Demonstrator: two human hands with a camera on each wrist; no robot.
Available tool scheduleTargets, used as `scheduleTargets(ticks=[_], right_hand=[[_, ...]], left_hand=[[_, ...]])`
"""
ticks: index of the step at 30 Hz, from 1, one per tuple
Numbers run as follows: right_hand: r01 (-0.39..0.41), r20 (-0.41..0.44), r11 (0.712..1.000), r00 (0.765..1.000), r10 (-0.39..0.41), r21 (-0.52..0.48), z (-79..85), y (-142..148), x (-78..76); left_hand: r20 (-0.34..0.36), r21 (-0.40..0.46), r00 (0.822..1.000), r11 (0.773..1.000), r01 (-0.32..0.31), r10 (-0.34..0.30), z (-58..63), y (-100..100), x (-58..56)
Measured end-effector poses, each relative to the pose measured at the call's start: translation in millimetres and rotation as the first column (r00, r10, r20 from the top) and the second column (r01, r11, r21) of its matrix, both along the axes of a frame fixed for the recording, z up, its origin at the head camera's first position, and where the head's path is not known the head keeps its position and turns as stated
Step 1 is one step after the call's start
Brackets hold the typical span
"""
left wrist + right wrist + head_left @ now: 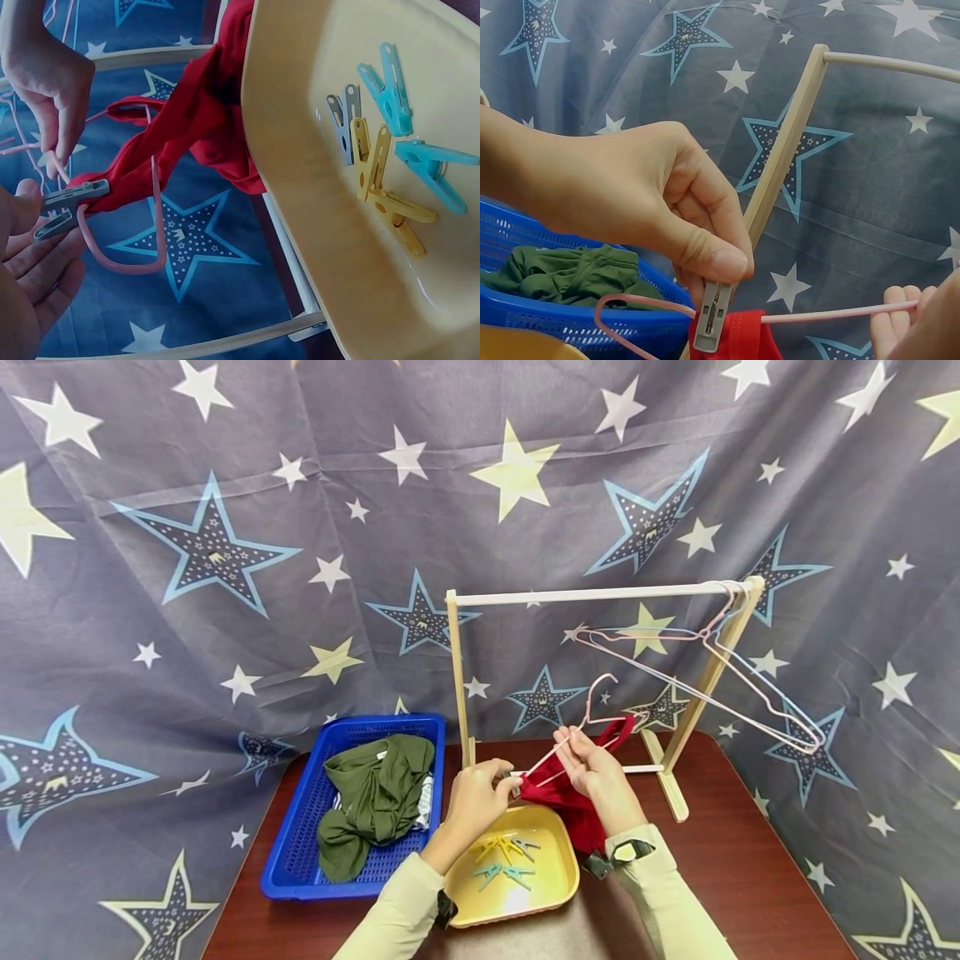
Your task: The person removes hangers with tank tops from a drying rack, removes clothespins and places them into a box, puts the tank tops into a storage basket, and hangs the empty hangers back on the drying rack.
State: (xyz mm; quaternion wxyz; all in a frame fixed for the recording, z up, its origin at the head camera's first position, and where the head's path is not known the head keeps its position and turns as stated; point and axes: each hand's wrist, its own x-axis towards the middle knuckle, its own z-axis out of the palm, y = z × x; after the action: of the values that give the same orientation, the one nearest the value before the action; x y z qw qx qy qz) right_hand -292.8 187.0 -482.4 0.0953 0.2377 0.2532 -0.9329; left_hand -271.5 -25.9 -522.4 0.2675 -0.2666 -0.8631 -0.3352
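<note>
My left hand (480,795) pinches a grey clothespin (710,318) between thumb and fingers. In the left wrist view, the far end of that clothespin (71,202) sits over a red strap at one end of a pink hanger (160,217). My right hand (597,774) holds the pink hanger farther along its wire, and its hook (590,697) points up. From the hanger a red garment (583,820) hangs bunched, partly behind the right hand and the yellow tray (572,878). Several yellow, teal and grey-blue clothespins (504,847) lie in the tray.
To the left, a blue basket (279,858) holds a crumpled green garment (378,793) with striped cloth under it. Behind the hands stands a wooden rack (457,668) with a white top bar (592,594). Pink and blue hangers (757,685) hang at its right end.
</note>
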Motion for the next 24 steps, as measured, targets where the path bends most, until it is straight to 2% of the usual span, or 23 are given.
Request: scheduleTargets(ticks=[17, 24], right_hand=[[0.013, -0.006, 0.999, 1.000, -0.013, -0.037, 0.9, -2.0, 2.9], [0.015, 0.000, 0.999, 1.000, -0.015, -0.037, 1.0, -3.3, 2.6]], left_hand=[[-0.034, -0.004, 0.999, 1.000, -0.029, 0.029, 3.2, 3.7, -1.7], [-0.009, 0.007, 1.000, 1.000, -0.020, 0.020, 5.5, 3.3, -0.7]])
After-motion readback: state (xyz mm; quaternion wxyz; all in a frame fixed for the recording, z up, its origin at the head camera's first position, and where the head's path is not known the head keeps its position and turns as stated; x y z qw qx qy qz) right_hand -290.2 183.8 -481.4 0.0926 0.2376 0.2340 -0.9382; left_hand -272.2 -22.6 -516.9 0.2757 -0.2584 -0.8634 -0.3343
